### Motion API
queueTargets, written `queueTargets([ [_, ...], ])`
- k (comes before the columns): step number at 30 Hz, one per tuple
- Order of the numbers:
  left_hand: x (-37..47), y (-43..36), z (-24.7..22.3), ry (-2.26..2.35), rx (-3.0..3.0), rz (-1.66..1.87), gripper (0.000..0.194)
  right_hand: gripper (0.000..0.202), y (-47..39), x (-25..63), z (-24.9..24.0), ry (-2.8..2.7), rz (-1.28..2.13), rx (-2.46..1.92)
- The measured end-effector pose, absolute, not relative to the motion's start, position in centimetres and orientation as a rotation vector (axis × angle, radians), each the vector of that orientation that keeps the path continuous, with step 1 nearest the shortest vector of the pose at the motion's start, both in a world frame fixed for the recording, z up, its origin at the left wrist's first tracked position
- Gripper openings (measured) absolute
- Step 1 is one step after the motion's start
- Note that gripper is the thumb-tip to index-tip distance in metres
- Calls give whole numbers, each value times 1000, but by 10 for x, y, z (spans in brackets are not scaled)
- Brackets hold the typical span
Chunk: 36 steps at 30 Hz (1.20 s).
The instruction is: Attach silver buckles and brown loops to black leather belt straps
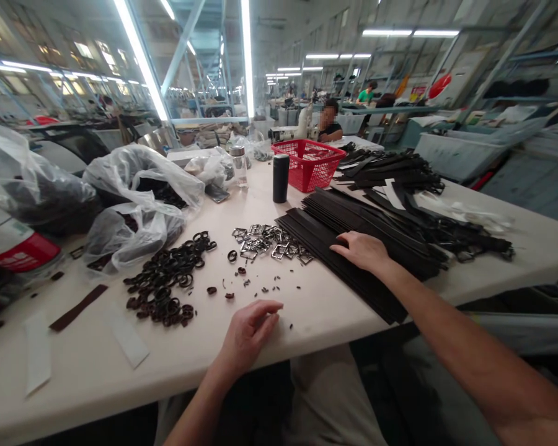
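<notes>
Two hands are seen. The left hand (250, 333), one, is held at the near edge of the worktop (320, 314); its fingers are loosely bent and relaxed, with no item seen in them. The right hand (365, 251), one, is laid on the black straps (339, 260); its fingers are loosely curved over them, and whether a strap is pinched cannot be told. The straps are stacked beneath and on both sides of the right fingers; too many overlap to be counted.

Metal buckles (281, 251), many and tangled, are heaped between the two sets of fingers, just left of the right ones. Dark loops (170, 285), dozens, are piled left of the left fingers; four more lie singly, nearer to them. Farther left, two white strips (128, 337) and one brown strip (78, 308) are noted. Beyond the fingers stand one red basket (309, 162), one black flask (280, 179) and one clear bottle (239, 167).
</notes>
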<state>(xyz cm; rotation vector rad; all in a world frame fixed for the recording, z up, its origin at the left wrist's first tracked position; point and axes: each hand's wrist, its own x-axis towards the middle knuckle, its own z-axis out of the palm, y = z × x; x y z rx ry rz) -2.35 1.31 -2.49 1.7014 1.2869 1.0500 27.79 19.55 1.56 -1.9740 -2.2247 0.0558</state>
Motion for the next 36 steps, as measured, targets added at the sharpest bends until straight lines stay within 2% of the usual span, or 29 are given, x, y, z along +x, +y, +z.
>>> queueTargets([
  [8, -22, 14, -28, 1265, 1687, 1063, 23, 42, 198, 264, 11, -2215, -47, -2113],
  [14, -22, 14, -26, 1276, 1738, 1070, 23, 32, 180, 250, 5, -2150, -204, -2024],
  [18, -22, 15, -26, 1286, 1744, 1096, 22, 22, 175, 246, 14, -2097, -175, -1973],
  [21, -20, 16, -27, 1267, 1680, 1129, 22, 22, 159, 242, 29, -2066, -110, -1938],
  [24, -20, 20, -29, 1190, 1478, 1199, 34, 24, 124, 237, 43, -2083, 90, -1762],
  [27, -25, 24, -30, 1053, 1184, 1330, 60, 27, 78, 234, 49, -2053, 483, -1518],
  [29, -32, 23, -30, 989, 968, 1430, 66, 30, 52, 236, 47, -2068, 701, -1462],
  [33, -49, 5, -25, 1013, 740, 1499, 56, 32, 25, 252, 34, -2129, 982, -1458],
  [36, -56, -20, -19, 1070, 724, 1452, 47, 33, 19, 261, 20, -2183, 976, -1469],
])
